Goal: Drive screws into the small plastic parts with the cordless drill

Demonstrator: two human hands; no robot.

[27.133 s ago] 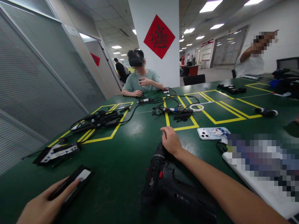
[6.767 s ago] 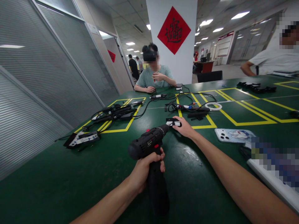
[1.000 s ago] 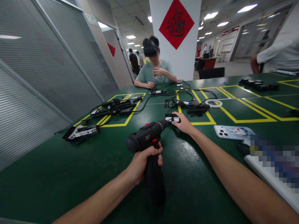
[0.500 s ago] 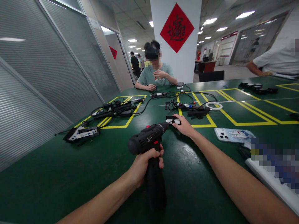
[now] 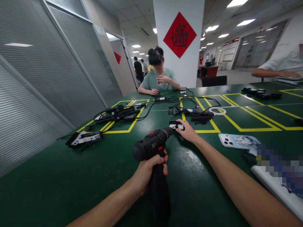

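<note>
A black cordless drill (image 5: 151, 143) with red buttons stands upright on its grip, with my left hand (image 5: 149, 168) wrapped around the handle. Its chuck points away and to the right, at a small black and white block (image 5: 176, 125). My right hand (image 5: 187, 131) grips that block by its right end, on the green table. Whether the drill's bit touches the block I cannot tell; the tip is too small to make out.
Tangled black cables (image 5: 115, 114) lie at the left, near a black and white part (image 5: 86, 138). More cables and a white ring (image 5: 217, 111) lie beyond my right hand. A phone (image 5: 239, 141) is at right. A person (image 5: 161, 75) sits opposite.
Over the last second the whole view shifts slightly as my head moves. Both hands keep their grips. Earlier, the drill lay on the table and my left hand held a black and white block.
</note>
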